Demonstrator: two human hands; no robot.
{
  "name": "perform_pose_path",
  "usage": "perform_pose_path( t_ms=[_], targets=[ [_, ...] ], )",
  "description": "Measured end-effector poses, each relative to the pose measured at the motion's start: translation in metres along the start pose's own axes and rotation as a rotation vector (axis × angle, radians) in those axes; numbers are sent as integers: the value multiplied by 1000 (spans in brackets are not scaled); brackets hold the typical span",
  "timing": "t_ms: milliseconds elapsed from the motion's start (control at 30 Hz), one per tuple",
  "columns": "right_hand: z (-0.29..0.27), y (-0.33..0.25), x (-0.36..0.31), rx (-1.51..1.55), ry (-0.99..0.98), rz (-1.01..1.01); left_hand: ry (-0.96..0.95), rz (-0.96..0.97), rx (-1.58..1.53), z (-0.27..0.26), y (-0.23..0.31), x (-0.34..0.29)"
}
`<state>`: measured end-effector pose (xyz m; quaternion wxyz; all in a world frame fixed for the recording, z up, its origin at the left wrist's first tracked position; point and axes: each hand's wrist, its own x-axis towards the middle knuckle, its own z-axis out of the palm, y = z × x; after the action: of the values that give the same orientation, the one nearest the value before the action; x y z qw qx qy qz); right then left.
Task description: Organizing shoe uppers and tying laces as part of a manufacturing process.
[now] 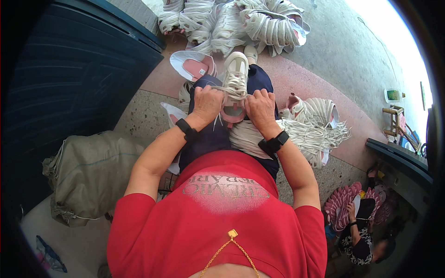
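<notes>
A white and cream sneaker upper (237,69) rests between my knees, toe pointing away, with its pink-edged collar toward me. White shoelace (235,87) crosses its eyelet rows. Closed at the left of the collar, my left hand (207,104) grips one side of the lace. My right hand (261,108) is closed on the lace at the other side, so it runs out both ways. The exact fingertip grip is partly hidden. Across my right thigh lies a thick bundle of white shoelaces (303,136), just below my right hand.
Stacked white shoe uppers (227,28) lie beyond my feet, with a single pink-lined upper (192,66) nearer. More uppers (320,110) sit at my right. A stuffed green sack (99,169) stands left, beside a dark door (60,69). Another person (359,238) handles pink pieces at lower right.
</notes>
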<state>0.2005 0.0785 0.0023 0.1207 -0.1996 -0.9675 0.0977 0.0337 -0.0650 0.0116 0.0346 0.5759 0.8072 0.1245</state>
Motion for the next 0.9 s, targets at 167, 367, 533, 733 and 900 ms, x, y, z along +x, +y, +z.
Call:
perform_pose_path(
  t_ms=[167,367,533,733,900],
  targets=[
    [-11,-9,0,-56,-31,9,94,-19,93,-12,13,-5],
    [4,17,-6,-17,-74,30,39,-58,78,7,-10,-5],
    [1,22,-8,60,-46,24,166,128,58,-6,-20,-2],
    [6,14,-3,69,-8,-78,0,439,281,-19,-26,5],
    [-2,1,12,-163,-252,-181,-49,546,312,-25,-29,9]
  ],
)
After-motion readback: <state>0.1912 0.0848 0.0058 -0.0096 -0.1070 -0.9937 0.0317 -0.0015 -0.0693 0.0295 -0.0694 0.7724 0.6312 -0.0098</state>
